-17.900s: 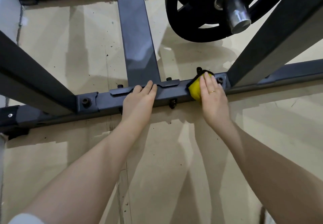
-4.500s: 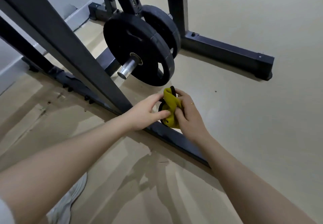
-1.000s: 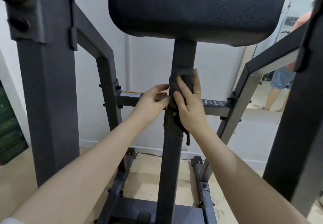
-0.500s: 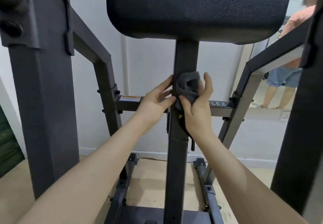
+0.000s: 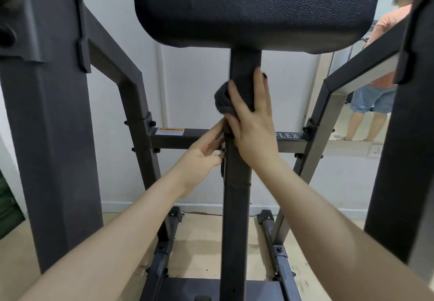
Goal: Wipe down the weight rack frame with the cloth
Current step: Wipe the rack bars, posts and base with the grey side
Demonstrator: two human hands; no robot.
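Right hand presses cloth higher on post; left hand open, lower now

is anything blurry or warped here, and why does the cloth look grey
Head view: the right hand and cloth are slightly motion-smeared; wide-angle bends the frame posts at the edges; bright wall behind backlights the centre post, so the cloth reads dark grey.

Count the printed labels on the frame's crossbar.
2. An orange and white sticker sits on the crossbar left of the centre post. White lettering sits to the right, partly covered by the right hand. The hands may hide others.
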